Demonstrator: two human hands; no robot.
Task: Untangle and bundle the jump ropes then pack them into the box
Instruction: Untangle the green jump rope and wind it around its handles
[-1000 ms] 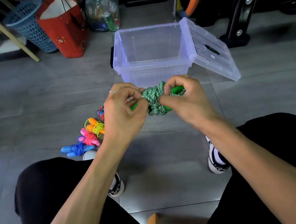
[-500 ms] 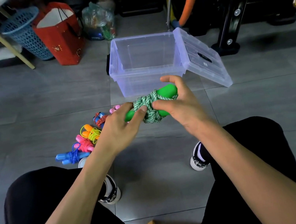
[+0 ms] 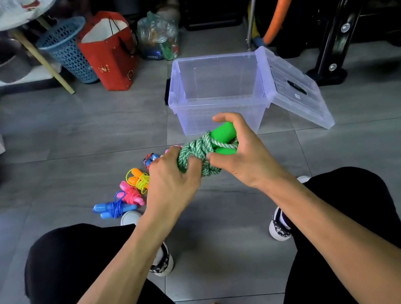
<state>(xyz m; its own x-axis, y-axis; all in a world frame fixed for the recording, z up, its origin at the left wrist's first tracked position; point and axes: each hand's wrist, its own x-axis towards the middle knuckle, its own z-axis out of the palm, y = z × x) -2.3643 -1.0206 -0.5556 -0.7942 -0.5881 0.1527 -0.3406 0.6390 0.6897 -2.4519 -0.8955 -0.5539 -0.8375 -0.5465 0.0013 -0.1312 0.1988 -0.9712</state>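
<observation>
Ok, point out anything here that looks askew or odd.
Only the lid of the clear box: it leans tilted against the box's right side, its far edge on the floor. The bundled ropes lie neatly beside each other.

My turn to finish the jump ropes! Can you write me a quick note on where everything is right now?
Left hand grips the green rope bundle; right hand holds its green handles.
Clear box stands open on the floor just beyond, nothing visible inside; its lid hangs at the right.
Done: blue, pink and yellow-orange ropes lie bundled on the floor.
Left: finish the green bundle, then pack all into the box.
</observation>
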